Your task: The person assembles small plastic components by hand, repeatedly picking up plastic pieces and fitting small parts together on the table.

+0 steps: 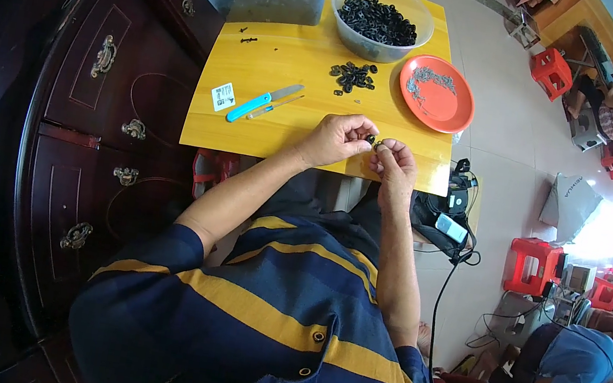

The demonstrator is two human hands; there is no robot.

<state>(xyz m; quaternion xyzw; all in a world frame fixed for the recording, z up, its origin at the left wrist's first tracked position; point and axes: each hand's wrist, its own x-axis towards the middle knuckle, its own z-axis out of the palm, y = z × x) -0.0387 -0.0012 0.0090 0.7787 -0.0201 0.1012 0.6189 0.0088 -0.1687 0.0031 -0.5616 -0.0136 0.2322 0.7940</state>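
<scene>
Over the table's near edge, my left hand (335, 141) pinches a small black plastic part (370, 139) between thumb and fingers. Close against it, my right hand (396, 165) is closed, thumb and index fingertip together at the part; whatever is between them is too small to make out. Beyond my hands lies a loose pile of similar black parts (355, 78). To its right, an orange-red plate (455, 112) carries many tiny silvery metal pieces (430, 80).
Black parts fill a clear rectangular tub (269, 8) and a round tub (378, 47) at the back of the yellow table (310, 51). A blue-handled knife (249, 107), a thin tool (263, 112) and a white label (222, 97) lie left. Dark drawers (77, 120) stand beside; people sit right.
</scene>
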